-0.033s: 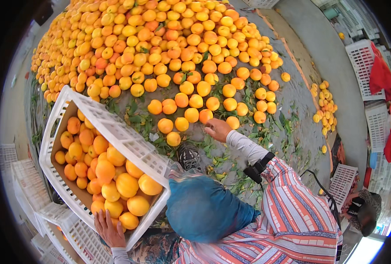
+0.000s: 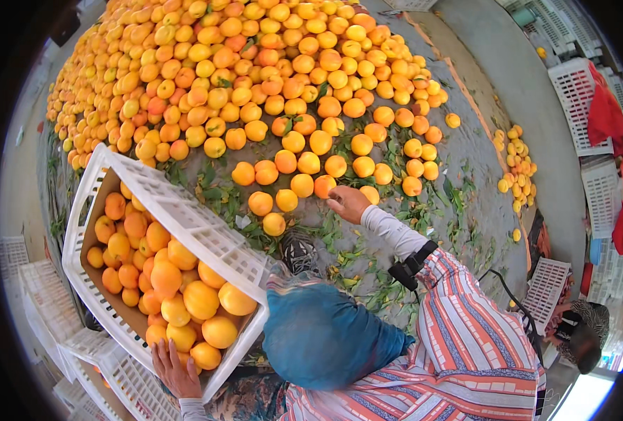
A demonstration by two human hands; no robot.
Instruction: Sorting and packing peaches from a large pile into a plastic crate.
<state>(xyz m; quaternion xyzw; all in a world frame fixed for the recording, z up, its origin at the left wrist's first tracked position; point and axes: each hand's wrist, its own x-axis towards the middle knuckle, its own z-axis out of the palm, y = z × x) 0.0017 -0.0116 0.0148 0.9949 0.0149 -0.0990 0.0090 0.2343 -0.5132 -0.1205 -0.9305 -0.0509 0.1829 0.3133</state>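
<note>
My left hand [image 2: 176,370] rests at the near left rim of a white slatted plastic crate [image 2: 216,238], its fingers spread over the edge against the peaches. The crate is tilted, lined with brown card and full of orange-yellow peaches [image 2: 201,299]. Out in front, my right hand [image 2: 350,204] is low over the ground cloth, fingers loosely bent and apart. Its fingertips are just beside a loose peach [image 2: 325,186], and I cannot tell whether they touch it. Nothing shows in its grasp. Several more loose peaches [image 2: 287,200] lie around it.
A large heap of peaches [image 2: 185,77] fills the far side of the grey ground cloth [image 2: 480,231], with scattered leaves. A smaller pile [image 2: 518,168] lies at right. White crates [image 2: 125,379] stand at lower left, others [image 2: 579,105] at right under a red cloth [image 2: 610,119]. Blue cloth [image 2: 329,337] blocks the lower middle.
The view has shifted very slightly, so the crate and heap sit a little differently in it. Both hands keep their places beside the crate and the loose peaches.
</note>
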